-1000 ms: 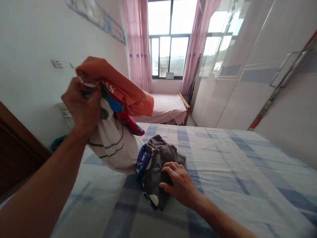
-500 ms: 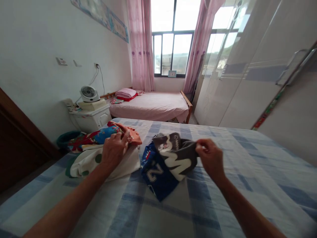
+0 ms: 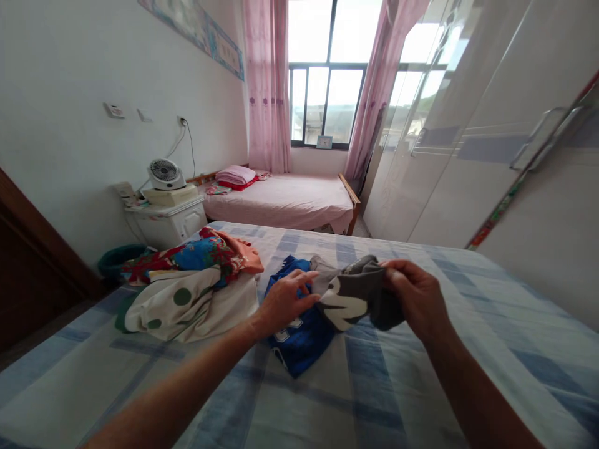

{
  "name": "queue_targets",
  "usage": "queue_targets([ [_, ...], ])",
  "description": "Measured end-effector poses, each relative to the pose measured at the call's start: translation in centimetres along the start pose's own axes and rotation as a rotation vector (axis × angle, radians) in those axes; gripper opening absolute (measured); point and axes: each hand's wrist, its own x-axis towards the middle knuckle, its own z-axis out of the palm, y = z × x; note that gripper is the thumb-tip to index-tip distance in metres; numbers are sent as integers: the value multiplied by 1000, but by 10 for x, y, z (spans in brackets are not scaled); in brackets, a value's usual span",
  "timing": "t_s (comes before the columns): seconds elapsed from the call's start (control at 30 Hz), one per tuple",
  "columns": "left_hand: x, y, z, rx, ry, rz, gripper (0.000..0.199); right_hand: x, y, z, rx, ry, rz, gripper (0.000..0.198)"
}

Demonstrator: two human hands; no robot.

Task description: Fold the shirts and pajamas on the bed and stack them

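presently, grey garment (image 3: 362,287): raised at its right side and bunched, its other end overlapping the blue garment (image 3: 311,337); the pale print faces up.
blue garment: on the bed (image 3: 449,349), rumpled, partly under the grey garment and partly hidden by the left hand (image 3: 287,302).
done: by my reading, the grey garment is taken up at one edge; little else about the pair looks finished.
left undone: the two garments are not yet apart, and neither lies flat or squared, so the handling seems partway.
side heap: a spotted white garment (image 3: 201,299), a red-and-blue patterned garment (image 3: 196,252) and an orange cloth (image 3: 250,252) lie loosely together just beside the blue garment, touched by neither hand.
right hand (image 3: 418,299): its grip is closed in a pinch on the grey garment's edge, knuckles up, forearm slanting in from the lower right.
left hand: its grip is loosely parted over the blue garment, fingertips pointing towards the grey garment; whether they touch cloth, i cannot tell. the forearm reaches diagonally from the lower left.
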Motion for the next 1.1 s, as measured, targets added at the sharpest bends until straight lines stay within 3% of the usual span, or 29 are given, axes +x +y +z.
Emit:
queue_targets([
  [0.13, 10, 16, 27, -79, -6, 124, 16, -15, -11, 24, 46, -174, -32, 10],
  [0.23, 18, 16, 24, -6, -7, 205, 21, -15, -14, 27, 50, -172, -71, 8],
  [0.27, 22, 16, 15, 22, 25, 219, 21, -13, -14, 25, 43, -154, -75, 9],
  [0.33, 31, 14, -15, 57, 214, 218, 20, -7, -9, 21, 24, -91, -75, 11],
  [0.43, 41, 13, -78, 51, 728, 153, 19, -1, 8, 16, -33, -9, -60, 15],
  [0.5, 43, 11, -119, 124, 959, 159, 21, -2, 22, 20, -107, -74, -32, 16],
  [0.57, 40, 9, -149, 257, 1026, 130, 23, -11, 36, 29, -218, -233, -27, 16],
  [0.7, 26, -8, -169, 535, 940, -107, 31, -41, 57, 60, -568, -530, -232, 20],
  [0.83, 12, -49, -150, 866, 601, -258, 37, -58, 68, 83, -951, -586, -530, 9],
  [0.9, 6, -67, -135, 909, 475, -259, 38, -53, 67, 84, -1014, -542, -563, 14],
  [0.97, -2, -76, -119, 904, 427, -193, 39, -40, 58, 74, -941, -440, -524, 15],
  [1.1, -22, -66, -84, 908, 283, 175, 36, -3, 28, 37, -701, -7, -510, 12],
])
